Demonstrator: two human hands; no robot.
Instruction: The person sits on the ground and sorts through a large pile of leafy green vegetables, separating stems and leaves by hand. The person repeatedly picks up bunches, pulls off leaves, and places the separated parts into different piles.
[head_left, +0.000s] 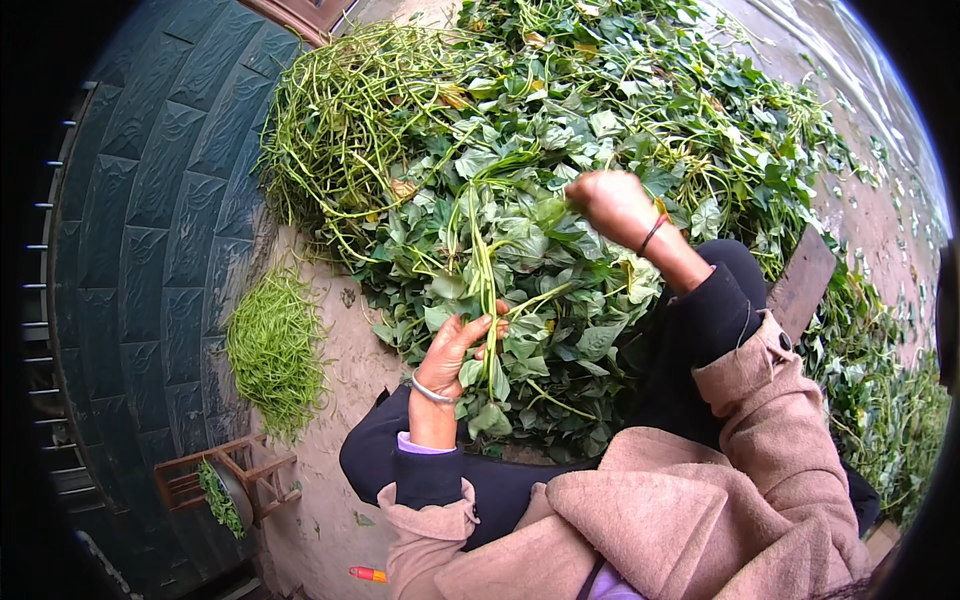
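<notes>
My left hand (454, 349) grips a small bunch of long green vine stems (484, 262) between thumb and fingers, with a silver bangle on the wrist. The stems run up and down through the grip, and some leaves hang below it. To the upper right, my right hand (611, 206) is curled closed, slightly blurred. A blurred green leaf (553, 210) shows at its fingertips; the fingers themselves are partly hidden. Under both hands lies a big heap of leafy vines (592, 337), which look like sweet potato vines.
Mostly bare stems (337, 127) are tangled at the heap's upper left. A pile of short cut stems (274, 349) lies by the tiled wall (150, 255). Lower left, a wooden stool (262, 472) lies near a bowl (234, 491) of greens. A red-and-yellow handle (367, 574) rests on the floor.
</notes>
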